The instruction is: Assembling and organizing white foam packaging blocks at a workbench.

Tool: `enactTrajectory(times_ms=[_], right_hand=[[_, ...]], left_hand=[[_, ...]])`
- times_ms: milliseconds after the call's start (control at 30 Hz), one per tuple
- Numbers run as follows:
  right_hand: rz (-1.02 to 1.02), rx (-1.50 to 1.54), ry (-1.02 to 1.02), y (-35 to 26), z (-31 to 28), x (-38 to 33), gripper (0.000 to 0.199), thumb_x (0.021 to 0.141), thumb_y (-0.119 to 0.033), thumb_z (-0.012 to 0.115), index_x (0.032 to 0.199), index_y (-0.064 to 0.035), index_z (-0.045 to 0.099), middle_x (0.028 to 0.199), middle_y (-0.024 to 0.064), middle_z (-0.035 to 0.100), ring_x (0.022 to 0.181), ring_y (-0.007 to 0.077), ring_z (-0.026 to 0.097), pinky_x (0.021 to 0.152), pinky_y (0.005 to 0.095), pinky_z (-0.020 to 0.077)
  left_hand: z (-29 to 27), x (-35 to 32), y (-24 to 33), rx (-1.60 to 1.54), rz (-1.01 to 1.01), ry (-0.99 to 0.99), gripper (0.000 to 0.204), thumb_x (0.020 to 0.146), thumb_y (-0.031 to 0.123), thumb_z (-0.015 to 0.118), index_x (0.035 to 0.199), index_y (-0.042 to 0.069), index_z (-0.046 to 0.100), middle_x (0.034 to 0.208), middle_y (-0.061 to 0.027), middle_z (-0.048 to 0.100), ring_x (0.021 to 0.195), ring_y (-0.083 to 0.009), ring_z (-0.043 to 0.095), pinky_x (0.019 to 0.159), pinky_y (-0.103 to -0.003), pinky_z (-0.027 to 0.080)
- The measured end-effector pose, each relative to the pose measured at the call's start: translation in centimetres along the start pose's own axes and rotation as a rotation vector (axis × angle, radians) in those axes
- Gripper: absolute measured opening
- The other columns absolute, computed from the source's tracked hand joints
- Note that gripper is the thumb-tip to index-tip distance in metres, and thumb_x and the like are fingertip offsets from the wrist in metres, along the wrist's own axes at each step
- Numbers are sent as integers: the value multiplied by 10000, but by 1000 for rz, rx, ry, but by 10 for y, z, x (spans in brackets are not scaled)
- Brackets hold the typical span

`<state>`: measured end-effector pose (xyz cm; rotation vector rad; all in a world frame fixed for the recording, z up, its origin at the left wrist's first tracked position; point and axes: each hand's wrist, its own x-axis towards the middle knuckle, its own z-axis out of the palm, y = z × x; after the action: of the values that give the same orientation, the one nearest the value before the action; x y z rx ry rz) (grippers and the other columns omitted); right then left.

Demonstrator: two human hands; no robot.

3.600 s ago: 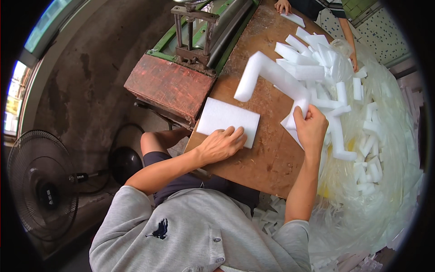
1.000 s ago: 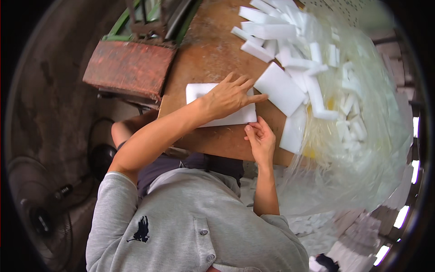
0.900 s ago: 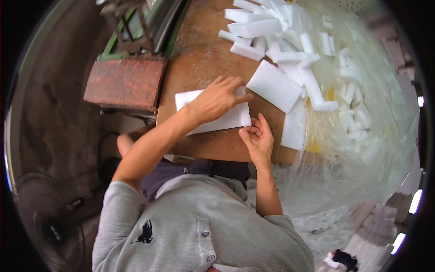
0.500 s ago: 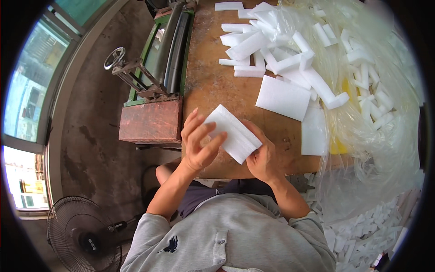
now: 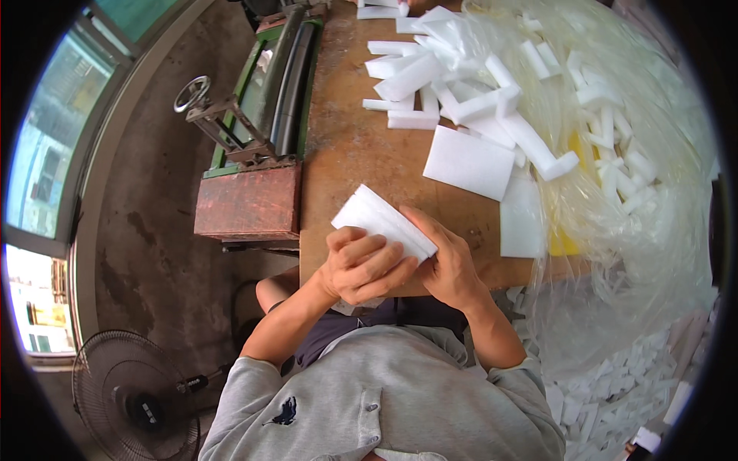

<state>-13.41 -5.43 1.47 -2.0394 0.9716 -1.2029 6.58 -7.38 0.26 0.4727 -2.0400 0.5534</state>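
In front of me, above the near edge of the table, I hold a white foam piece (image 5: 382, 218) with a groove-like line along its length. My right hand (image 5: 452, 265) grips its right end, thumb side along the upper edge. The curled fingers of my left hand (image 5: 366, 263) press on its near face and cover the lower left part. A flat white foam sheet (image 5: 469, 163) lies on the wooden table (image 5: 338, 146) beyond my right hand, overlapping another foam sheet (image 5: 521, 219).
White L-shaped foam pieces (image 5: 415, 77) are heaped at the back, beside clear plastic bags (image 5: 607, 223) of foam. A roller machine (image 5: 288, 92) with a handwheel stands left; a fan (image 5: 138, 396) is lower left. Foam scraps (image 5: 607, 392) cover the lower right. Another person's hand (image 5: 417, 6) shows at the far edge.
My left hand's spread fingers have curled down onto the foam piece, which has tilted slightly. A hand has appeared at the table's far end, by a foam piece.
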Motion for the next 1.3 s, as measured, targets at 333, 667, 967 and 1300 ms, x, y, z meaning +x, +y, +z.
enactTrajectory(times_ms=[333,667,967,1300], right_hand=[[100,151,-43,22,-15,-19,666,810,145,603,1448,-13,497,1377,218,601,1242,355,625,1010,392,531],[-635,1364,465,-15,-188,-142,767,942,-247,694,1571,-55,300,1538,148,465,1411,323,447,1123,474,420],[453,-197,268,73,-110,-71,736,801,-188,848,1448,-62,521,1410,229,548,1319,369,534,1086,501,442],[499,-814,94,136,-82,7,925,748,-210,883,1539,-125,411,1611,293,182,1423,496,313,1152,512,352]], left_hand=[[15,13,6,-243,-7,-122,382,736,190,745,1114,133,744,1093,-36,650,955,-195,613,837,-360,471],[101,34,-109,-124,-549,-78,684,811,215,803,1398,23,510,1354,-246,512,1231,-443,504,1038,-519,433],[138,66,-167,-122,-706,-281,621,807,184,794,1345,-2,547,1267,-222,615,1183,-386,582,1023,-453,466],[66,90,-164,-637,-893,-260,568,883,203,770,1361,-25,564,1211,-200,678,1075,-239,680,925,-381,561]])
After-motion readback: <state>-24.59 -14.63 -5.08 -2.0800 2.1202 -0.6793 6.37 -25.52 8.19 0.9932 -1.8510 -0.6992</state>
